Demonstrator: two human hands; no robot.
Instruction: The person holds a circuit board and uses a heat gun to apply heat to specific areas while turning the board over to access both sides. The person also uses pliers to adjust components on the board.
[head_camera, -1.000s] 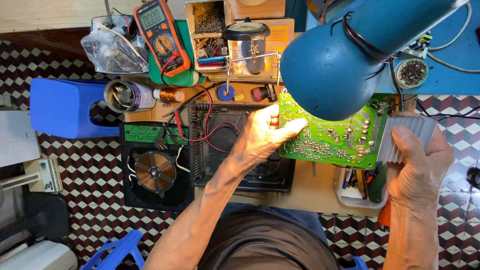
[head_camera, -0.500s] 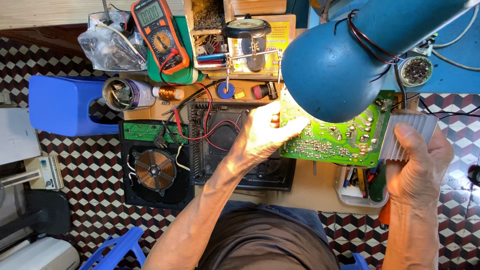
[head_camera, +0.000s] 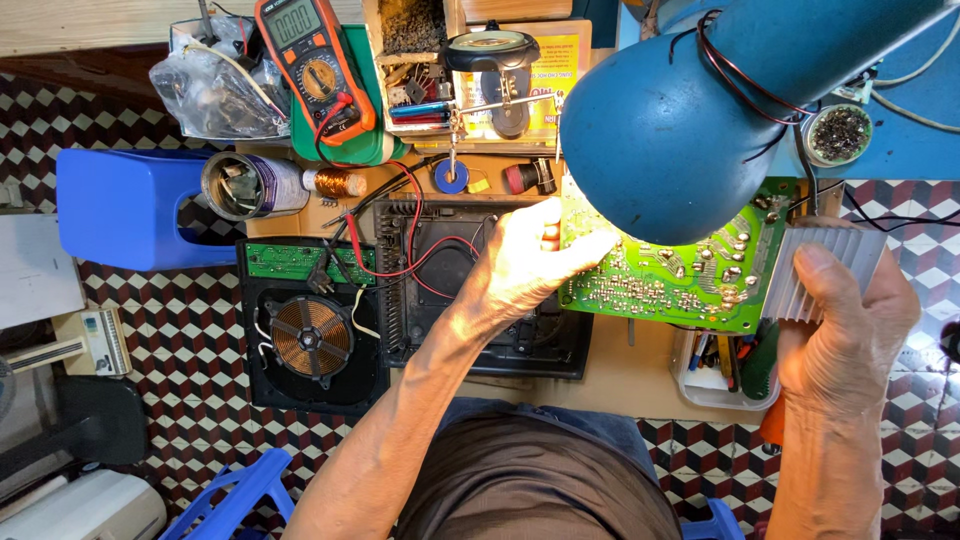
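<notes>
On a crowded repair bench, a person holds a green circuit board (head_camera: 680, 285) up beneath a blue desk lamp (head_camera: 690, 110), solder side facing the camera. Reading from the left: a blue plastic stool (head_camera: 125, 205) sits at nine o'clock, beside an open tin of small parts (head_camera: 240, 185) and a spool of copper wire (head_camera: 335, 183). An orange multimeter (head_camera: 315, 65) lies at eleven o'clock, its red lead (head_camera: 400, 235) trailing down over an opened black appliance case (head_camera: 470, 290), next to which a flat copper coil (head_camera: 310, 335) shows at eight o'clock.

The left hand (head_camera: 525, 265), near the centre of the view, is closed on the board's left edge, thumb on top and fingers curled underneath. The right hand (head_camera: 845, 325), at three o'clock, grasps the ribbed aluminium heat sink (head_camera: 825, 270) fixed to the board's right end, thumb pressed across its fins. A white tray of tools (head_camera: 715, 370) sits below the board at four o'clock.

Compared with a second ago, little has changed: both grips are the same, and the board has only edged slightly further under the lamp shade, which now hides more of its upper edge. The board appears to remain under steady, close inspection in the light, between the two hands.
</notes>
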